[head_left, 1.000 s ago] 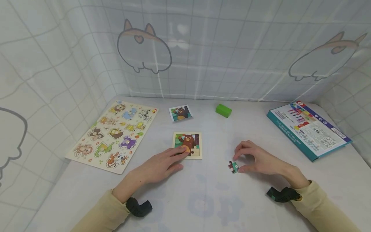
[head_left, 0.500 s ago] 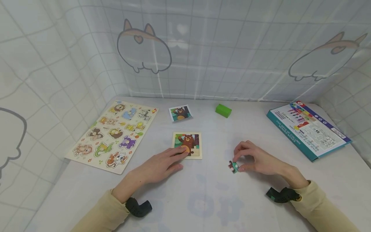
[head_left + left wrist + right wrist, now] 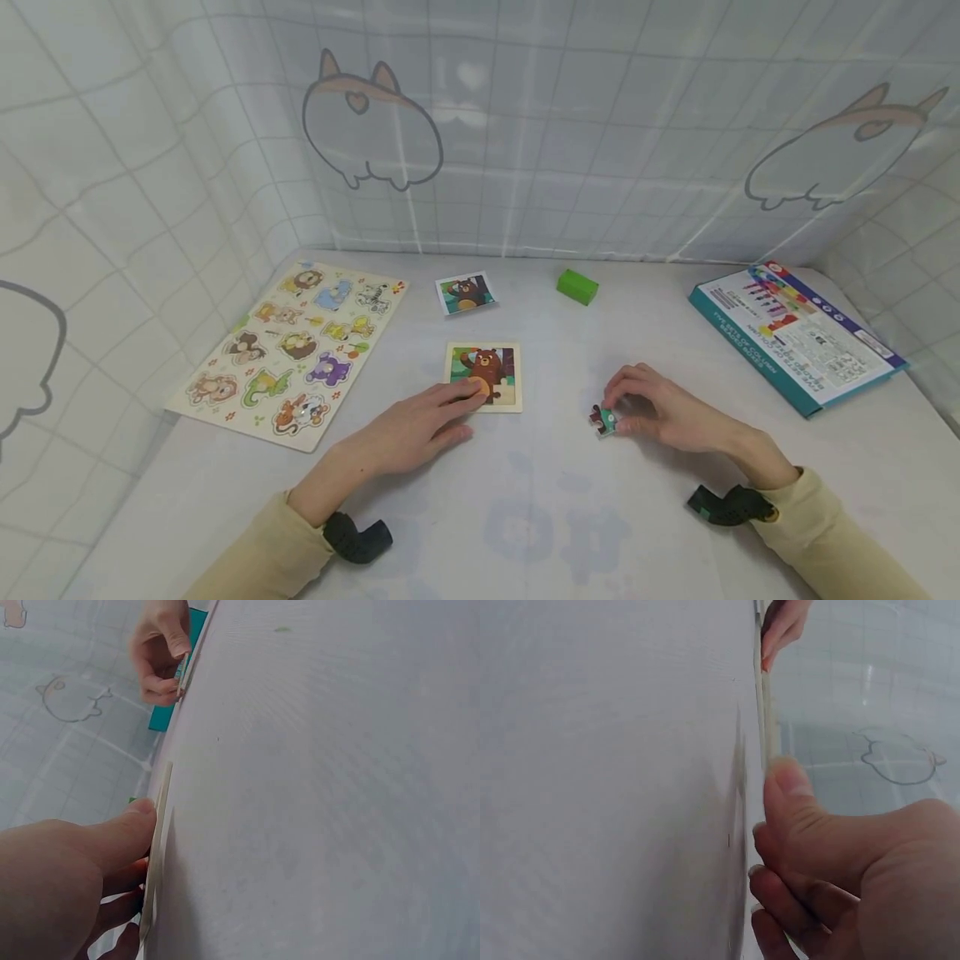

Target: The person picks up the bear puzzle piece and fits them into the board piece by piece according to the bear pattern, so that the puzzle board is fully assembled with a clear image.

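A square wooden bear jigsaw puzzle [image 3: 507, 395] lies on the table in the head view, a bare wood gap at its lower right. My left hand [image 3: 423, 425] rests on its lower left part, fingers extended over the bear's belly. In the left wrist view the board [image 3: 156, 862] appears edge-on beside the thumb and fingers. To the right, my right hand [image 3: 660, 412] pinches a small brown and green puzzle piece [image 3: 602, 421] between thumb and fingers, low over the cloth. The right wrist view shows the thumb [image 3: 791, 791] and curled fingers, the piece mostly hidden.
A bear picture card [image 3: 467, 293] and a green block [image 3: 577, 287] lie behind the puzzle. On the left is an animal puzzle board [image 3: 300, 367]; a teal-edged box [image 3: 798, 333] lies at the right. A patterned white curtain [image 3: 570, 133] rises behind the table.
The right hand's grip on the puzzle piece has shifted; the piece has turned and risen slightly in the head view. The left hand stays on the bear puzzle.
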The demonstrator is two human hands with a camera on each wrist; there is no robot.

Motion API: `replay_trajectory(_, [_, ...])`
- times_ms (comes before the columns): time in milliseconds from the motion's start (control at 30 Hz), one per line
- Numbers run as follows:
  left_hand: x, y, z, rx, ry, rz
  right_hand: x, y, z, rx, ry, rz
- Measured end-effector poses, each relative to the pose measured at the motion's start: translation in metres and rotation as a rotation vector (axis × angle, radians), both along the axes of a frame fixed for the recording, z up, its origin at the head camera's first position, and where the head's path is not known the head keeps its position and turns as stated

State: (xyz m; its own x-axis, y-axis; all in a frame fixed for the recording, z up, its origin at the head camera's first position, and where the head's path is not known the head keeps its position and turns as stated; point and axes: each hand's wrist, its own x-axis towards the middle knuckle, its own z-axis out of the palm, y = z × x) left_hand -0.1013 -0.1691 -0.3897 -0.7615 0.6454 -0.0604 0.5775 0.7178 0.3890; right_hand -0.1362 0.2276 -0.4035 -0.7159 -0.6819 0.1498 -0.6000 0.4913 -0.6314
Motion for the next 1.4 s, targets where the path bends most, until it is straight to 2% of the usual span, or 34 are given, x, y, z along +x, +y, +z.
replay_trajectory(233, [0.001,0.0,-0.001,-0.003,-0.007,0.005,-0.001,-0.015,0.001,0.004,0.073,-0.05])
replay_trajectory(367, [0.001,-0.001,-0.001,-0.001,0.0,0.006,-0.004,-0.033,0.0,-0.034,0.119,-0.108])
replay_trajectory(500, [0.001,-0.001,-0.001,-0.003,0.002,0.004,-0.006,-0.057,0.001,-0.074,0.111,-0.173])
replay_trajectory(633, [0.0,-0.001,-0.001,-0.005,-0.003,0.004,-0.007,-0.08,0.002,-0.075,0.085,-0.201])
replay_trajectory(1033, [-0.001,-0.001,-0.003,-0.01,-0.01,-0.002,-0.013,-0.123,0.003,-0.094,0.079,-0.192])
replay_trajectory(1400, [-0.001,0.0,-0.002,0.01,0.032,-0.017,-0.015,-0.128,-0.003,-0.077,0.069,-0.192])
